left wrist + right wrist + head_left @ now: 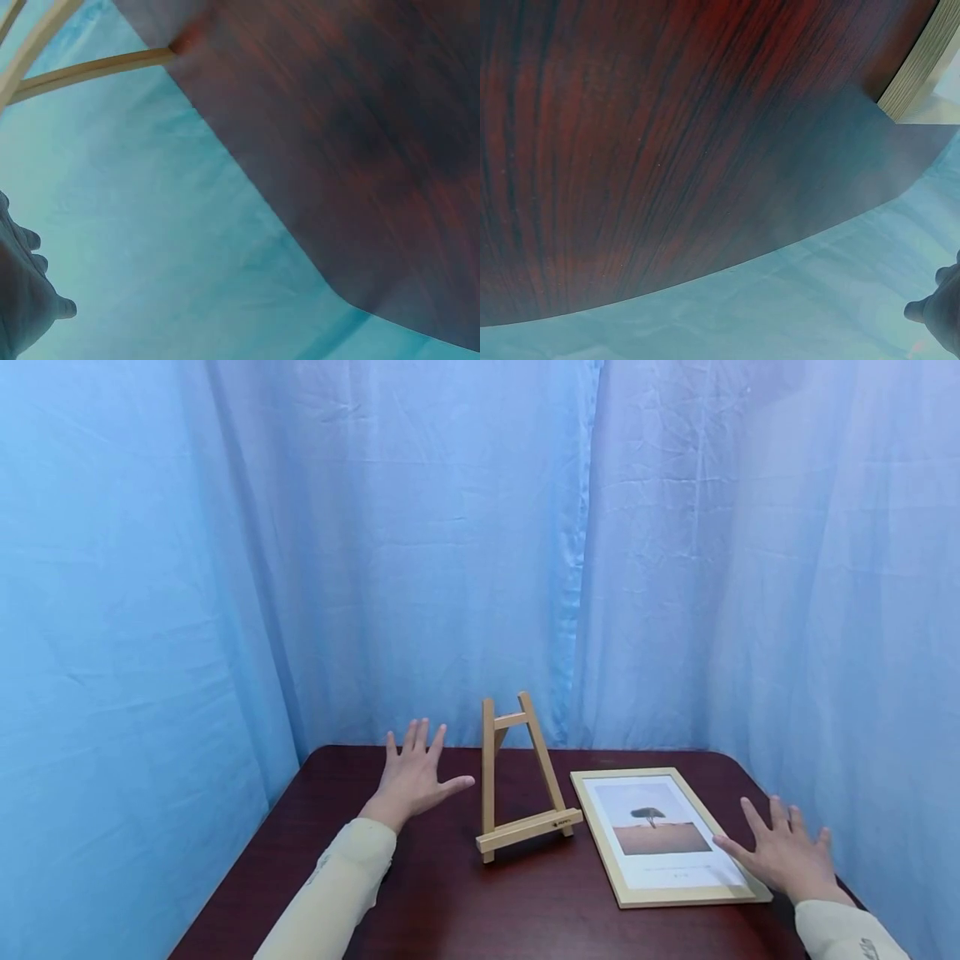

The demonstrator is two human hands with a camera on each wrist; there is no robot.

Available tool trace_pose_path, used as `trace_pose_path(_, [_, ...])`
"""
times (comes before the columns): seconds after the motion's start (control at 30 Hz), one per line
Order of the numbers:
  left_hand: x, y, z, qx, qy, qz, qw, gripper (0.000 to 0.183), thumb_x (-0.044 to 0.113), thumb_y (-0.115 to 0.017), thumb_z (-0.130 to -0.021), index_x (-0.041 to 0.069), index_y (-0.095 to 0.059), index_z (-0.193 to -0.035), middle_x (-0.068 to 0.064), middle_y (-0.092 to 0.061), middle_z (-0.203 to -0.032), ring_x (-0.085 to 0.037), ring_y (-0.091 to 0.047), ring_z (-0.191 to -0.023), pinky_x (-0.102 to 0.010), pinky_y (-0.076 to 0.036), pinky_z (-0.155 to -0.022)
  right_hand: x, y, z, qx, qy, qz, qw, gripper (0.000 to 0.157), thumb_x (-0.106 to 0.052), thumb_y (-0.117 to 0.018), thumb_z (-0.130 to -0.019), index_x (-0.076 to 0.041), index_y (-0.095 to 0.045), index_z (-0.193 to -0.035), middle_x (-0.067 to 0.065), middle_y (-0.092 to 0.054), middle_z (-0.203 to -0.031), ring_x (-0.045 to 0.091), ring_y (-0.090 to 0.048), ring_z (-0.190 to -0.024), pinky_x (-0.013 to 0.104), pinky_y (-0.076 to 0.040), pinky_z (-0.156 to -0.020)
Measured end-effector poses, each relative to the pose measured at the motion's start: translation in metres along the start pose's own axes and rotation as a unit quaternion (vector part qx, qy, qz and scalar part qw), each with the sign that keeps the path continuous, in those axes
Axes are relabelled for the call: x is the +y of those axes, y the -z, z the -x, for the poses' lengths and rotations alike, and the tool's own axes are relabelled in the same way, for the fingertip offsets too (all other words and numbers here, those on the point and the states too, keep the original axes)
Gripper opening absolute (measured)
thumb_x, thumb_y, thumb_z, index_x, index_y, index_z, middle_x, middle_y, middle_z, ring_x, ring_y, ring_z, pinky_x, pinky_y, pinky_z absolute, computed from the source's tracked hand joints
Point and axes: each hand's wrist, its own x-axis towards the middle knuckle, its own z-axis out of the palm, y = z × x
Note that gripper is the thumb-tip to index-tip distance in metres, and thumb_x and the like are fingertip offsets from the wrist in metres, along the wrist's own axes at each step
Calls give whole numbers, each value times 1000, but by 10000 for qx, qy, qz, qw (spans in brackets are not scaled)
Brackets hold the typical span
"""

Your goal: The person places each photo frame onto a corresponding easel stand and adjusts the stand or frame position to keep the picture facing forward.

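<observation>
A small wooden easel [491, 777] stands upright on the dark table, its front ledge facing the near side. To its left, my left hand [412, 781] is spread with straight fingers, apart from the easel and holding nothing. A framed picture [675, 881] of a lone tree lies flat, right of the easel. My right hand [787, 852] hovers at the frame's right edge, fingers spread, the thumb overlapping the frame in the head view; whether it touches I cannot tell. The left wrist view catches part of the easel [97, 71]; the right wrist view catches a corner of the picture frame [915, 75].
The dark red-brown wooden table [450, 910] has rounded far corners. Blue curtains [450, 543] hang close behind it and along both sides. Pale long sleeves [330, 885] cover both forearms.
</observation>
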Motion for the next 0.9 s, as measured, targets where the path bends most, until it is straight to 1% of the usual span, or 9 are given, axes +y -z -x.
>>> trace_pose_path(0.2, [16, 10, -6, 122, -172, -103, 9997, 105, 85, -40, -83, 17, -18, -160, -17, -13, -164, -33, -3, -151, -65, -6, -114, 1, -2, 0, -47, -2, -44, 10000, 108, -80, -40, -88, 2, -18, -154, 47, -10, -144, 68, -6, -130, 84, 3, -94])
trace_pose_path(0.33, [28, 16, -10, 164, -322, -53, 9993, 104, 84, -41, -84, 19, -16, -161, -15, -11, -164, -33, -3, -151, -65, -5, -115, 1, -2, 0, -49, 14, -48, 10000, 107, -80, -40, -88, 2, -18, -154, 48, -10, -144, 68, -7, -130, 84, 2, -94])
trace_pose_path(0.5, [42, 21, -14, 137, -446, -88, 9989, 105, 86, -38, -83, 21, -12, -161, -14, -7, -165, -31, -1, -151, -63, -2, -115, 1, -2, -1, -44, 49, -34, 10000, 107, -79, -40, -88, 2, -18, -154, 48, -10, -144, 67, -8, -131, 85, 1, -94])
trace_pose_path(0.77, [66, 28, -19, 193, -703, -233, 9971, 104, 86, -35, -83, 22, -10, -161, -12, -7, -165, -30, -2, -151, -64, -6, -115, 0, 0, -2, -102, 53, -124, 9999, 106, -79, -41, -88, 2, -18, -154, 48, -10, -144, 68, -6, -131, 84, 2, -93])
trace_pose_path(0.9, [78, 29, -20, 113, -801, -279, 9963, 104, 87, -31, -83, 23, -7, -161, -11, -4, -166, -29, 0, -151, -63, -4, -115, -2, 0, -3, -168, 28, -181, 9997, 106, -78, -41, -89, 2, -18, -154, 48, -9, -144, 68, -5, -131, 84, 3, -93])
